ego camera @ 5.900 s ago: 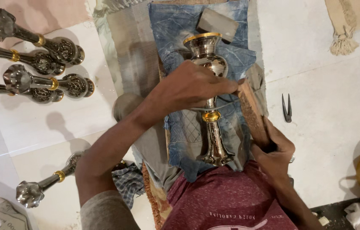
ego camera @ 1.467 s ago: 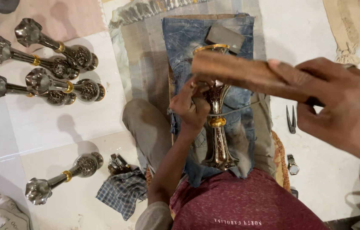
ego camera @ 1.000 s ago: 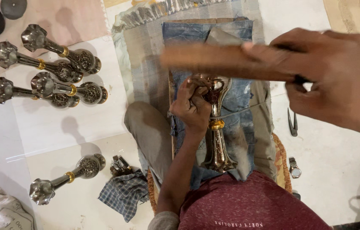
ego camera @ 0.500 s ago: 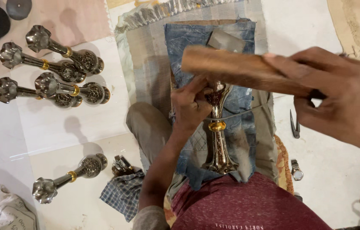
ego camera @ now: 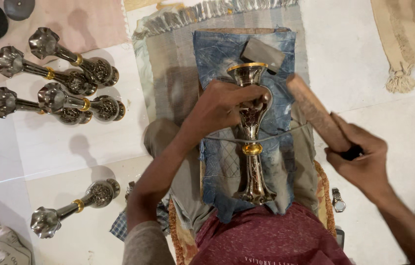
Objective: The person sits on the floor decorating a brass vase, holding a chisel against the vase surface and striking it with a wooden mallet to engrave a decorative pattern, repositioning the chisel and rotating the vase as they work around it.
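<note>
A tall silver metal vase (ego camera: 251,147) with a gold band and gold rim lies on a blue denim cloth (ego camera: 278,162) over my lap. My left hand (ego camera: 224,105) grips the vase's upper body just below the rim. My right hand (ego camera: 359,157) holds a brown wooden mallet (ego camera: 315,114) by its lower end, lowered to the right of the vase and apart from it. A thin cord (ego camera: 227,139) crosses the vase above the gold band.
Several finished silver vases (ego camera: 65,81) lie in a group on the floor at the left, one more vase (ego camera: 72,206) at the lower left. A grey metal block (ego camera: 262,53) sits by the vase's rim. A fringed rug (ego camera: 403,34) lies at the upper right, a wristwatch (ego camera: 338,200) by my right knee.
My right hand has swung the mallet from across the vase's top down to its right side. My left hand has shifted up to grip the vase's upper body.
</note>
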`<act>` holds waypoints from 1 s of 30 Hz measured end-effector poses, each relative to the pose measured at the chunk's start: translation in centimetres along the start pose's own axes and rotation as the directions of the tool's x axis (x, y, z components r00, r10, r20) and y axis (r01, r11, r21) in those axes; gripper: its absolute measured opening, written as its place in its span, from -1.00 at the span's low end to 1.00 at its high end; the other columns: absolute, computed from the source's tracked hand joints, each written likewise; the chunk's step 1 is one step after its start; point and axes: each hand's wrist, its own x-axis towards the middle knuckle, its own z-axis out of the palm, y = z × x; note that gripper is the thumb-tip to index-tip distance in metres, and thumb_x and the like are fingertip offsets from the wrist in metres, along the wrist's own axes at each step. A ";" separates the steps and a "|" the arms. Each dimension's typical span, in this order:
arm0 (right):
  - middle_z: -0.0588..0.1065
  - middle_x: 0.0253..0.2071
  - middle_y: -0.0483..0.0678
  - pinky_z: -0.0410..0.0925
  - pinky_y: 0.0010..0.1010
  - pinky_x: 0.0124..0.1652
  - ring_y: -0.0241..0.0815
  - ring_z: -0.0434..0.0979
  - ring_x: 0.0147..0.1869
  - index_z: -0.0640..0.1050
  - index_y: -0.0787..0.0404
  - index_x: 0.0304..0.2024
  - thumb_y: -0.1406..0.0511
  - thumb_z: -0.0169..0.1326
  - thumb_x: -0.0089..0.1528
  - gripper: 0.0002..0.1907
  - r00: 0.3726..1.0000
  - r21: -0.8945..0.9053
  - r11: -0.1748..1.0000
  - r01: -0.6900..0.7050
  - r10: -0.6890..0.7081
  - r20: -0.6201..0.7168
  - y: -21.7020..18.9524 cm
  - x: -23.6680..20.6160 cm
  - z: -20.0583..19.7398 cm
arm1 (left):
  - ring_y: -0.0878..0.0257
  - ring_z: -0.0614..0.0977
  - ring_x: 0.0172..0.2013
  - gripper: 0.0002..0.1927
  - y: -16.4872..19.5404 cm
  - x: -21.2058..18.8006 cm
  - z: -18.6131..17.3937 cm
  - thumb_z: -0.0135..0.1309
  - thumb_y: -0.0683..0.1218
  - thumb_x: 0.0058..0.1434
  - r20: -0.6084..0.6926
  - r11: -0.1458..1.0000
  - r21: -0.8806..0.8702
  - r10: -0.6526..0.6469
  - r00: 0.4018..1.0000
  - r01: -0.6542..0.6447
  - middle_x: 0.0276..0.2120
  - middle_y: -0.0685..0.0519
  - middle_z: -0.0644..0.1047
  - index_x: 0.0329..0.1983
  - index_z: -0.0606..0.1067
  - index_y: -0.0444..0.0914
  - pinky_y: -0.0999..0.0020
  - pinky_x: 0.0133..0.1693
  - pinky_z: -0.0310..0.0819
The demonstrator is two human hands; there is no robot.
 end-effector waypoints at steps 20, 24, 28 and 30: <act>0.56 -0.13 0.11 0.43 -0.42 -0.44 -0.16 0.58 -0.32 0.41 0.28 0.31 0.47 0.20 0.06 -0.28 0.946 -0.390 0.874 0.290 -0.324 -0.023 -5.0 2.2 -1.6 | 0.30 0.68 -0.48 -0.60 -0.6 -1.5 0.4 0.18 -0.33 0.10 -0.107 1.000 -0.004 0.018 0.994 -0.019 -0.34 0.08 0.69 0.00 0.61 -0.13 0.37 -0.54 0.45; 0.58 -0.06 0.15 0.53 -0.38 -0.37 -0.13 0.62 -0.33 0.44 0.19 0.35 0.51 0.19 0.06 -0.24 0.920 -0.589 0.709 0.388 -0.262 0.292 -11.0 5.6 -3.3 | 0.23 0.75 -0.35 -0.52 0.4 -3.2 2.0 0.01 -0.40 0.04 -0.311 0.988 -0.030 -0.154 0.938 0.153 -0.25 -0.02 0.69 0.02 0.60 -0.22 0.43 -0.50 0.53; 0.56 0.00 0.15 0.56 -0.47 -0.38 -0.18 0.65 -0.32 0.37 0.12 0.43 0.48 0.16 0.11 -0.20 0.900 -0.649 0.656 0.384 -0.109 0.423 -14.8 8.4 -2.9 | 0.23 0.74 -0.33 -0.60 2.2 -4.3 3.8 0.00 -0.38 0.12 -0.541 0.945 -0.025 -0.286 0.791 0.325 -0.28 0.00 0.68 -0.02 0.61 -0.25 0.33 -0.29 0.65; 0.58 -0.02 0.02 0.56 -0.53 -0.38 -0.26 0.64 -0.34 0.33 -0.04 0.44 0.46 0.16 0.16 -0.21 0.868 -0.770 0.456 0.447 -0.012 0.497 -15.7 10.3 -2.4 | 0.24 0.76 -0.27 -0.63 2.5 -3.8 4.6 -0.05 -0.40 0.22 -0.610 0.953 -0.131 -0.296 0.735 0.275 -0.23 -0.01 0.69 0.03 0.58 -0.32 0.36 -0.24 0.71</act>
